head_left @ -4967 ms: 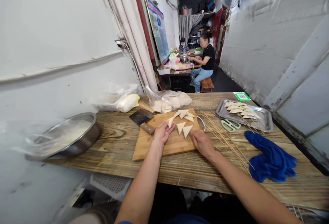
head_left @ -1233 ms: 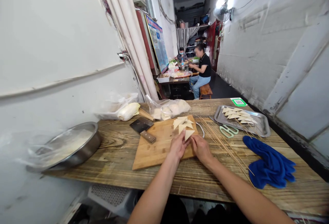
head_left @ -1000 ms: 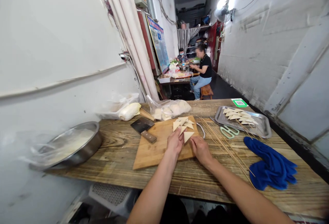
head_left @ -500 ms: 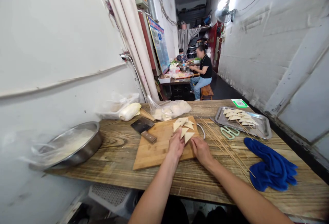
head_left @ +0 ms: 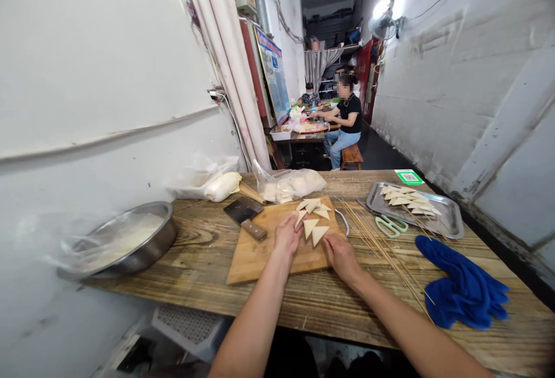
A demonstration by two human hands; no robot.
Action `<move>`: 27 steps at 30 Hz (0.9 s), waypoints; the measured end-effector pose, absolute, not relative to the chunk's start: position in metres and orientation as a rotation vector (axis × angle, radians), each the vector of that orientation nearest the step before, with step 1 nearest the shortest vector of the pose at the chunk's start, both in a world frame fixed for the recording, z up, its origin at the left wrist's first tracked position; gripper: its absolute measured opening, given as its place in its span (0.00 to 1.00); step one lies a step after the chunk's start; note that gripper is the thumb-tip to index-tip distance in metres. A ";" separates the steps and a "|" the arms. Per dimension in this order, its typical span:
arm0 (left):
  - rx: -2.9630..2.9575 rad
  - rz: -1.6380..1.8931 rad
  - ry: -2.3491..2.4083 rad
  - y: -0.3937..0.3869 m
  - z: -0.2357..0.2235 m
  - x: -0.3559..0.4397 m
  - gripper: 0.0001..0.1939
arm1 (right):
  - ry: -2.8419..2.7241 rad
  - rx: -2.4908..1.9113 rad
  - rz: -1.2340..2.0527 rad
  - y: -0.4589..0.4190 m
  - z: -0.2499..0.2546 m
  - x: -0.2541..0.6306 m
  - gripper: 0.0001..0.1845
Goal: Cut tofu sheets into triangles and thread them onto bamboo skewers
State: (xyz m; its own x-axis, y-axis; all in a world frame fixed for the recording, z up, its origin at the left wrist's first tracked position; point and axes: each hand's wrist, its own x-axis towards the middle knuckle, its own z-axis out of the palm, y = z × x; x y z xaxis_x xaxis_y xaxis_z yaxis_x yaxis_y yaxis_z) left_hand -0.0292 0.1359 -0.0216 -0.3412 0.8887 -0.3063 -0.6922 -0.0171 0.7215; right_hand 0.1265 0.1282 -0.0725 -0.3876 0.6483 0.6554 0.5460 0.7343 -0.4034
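My left hand (head_left: 287, 236) is closed in a pinch on a pale triangular slice (head_left: 300, 217), above the wooden cutting board (head_left: 255, 259). Just right of it, two more triangular slices (head_left: 319, 233) are lined up toward the fingertips of my right hand (head_left: 344, 255). That hand is closed, apparently on the end of a skewer carrying these two; the stick itself is hardly visible. A small heap of loose triangular slices (head_left: 319, 211) lies at the board's far right corner. On the board's left edge rests a cleaver (head_left: 254, 228) with a wooden handle.
Bamboo skewers (head_left: 381, 245), green-handled scissors (head_left: 391, 226) and a blue cloth (head_left: 463, 285) lie rightward. Behind them, a metal tray (head_left: 453, 216) bears skewered triangles. A metal bowl (head_left: 162, 233) stands left; a plastic bag (head_left: 295, 184) lies behind the board. Two people sit farther back.
My left hand has left the two lined-up slices, moved left and now pinches another triangle. The right hand stays nearly in place. The view has shifted slightly.
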 end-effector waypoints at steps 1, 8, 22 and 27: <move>0.269 1.659 0.984 0.135 -0.023 -0.028 0.04 | -2.077 -0.906 0.155 0.128 -0.073 0.127 0.13; 0.199 1.716 0.944 0.136 -0.026 -0.013 0.03 | -2.081 -0.936 0.176 0.127 -0.073 0.127 0.13; 0.644 1.850 1.316 0.128 -0.070 -0.044 0.11 | -2.012 -0.973 0.208 0.121 -0.065 0.130 0.11; 0.749 1.764 1.364 0.127 -0.073 -0.049 0.14 | -1.980 -1.086 0.172 0.122 -0.046 0.140 0.12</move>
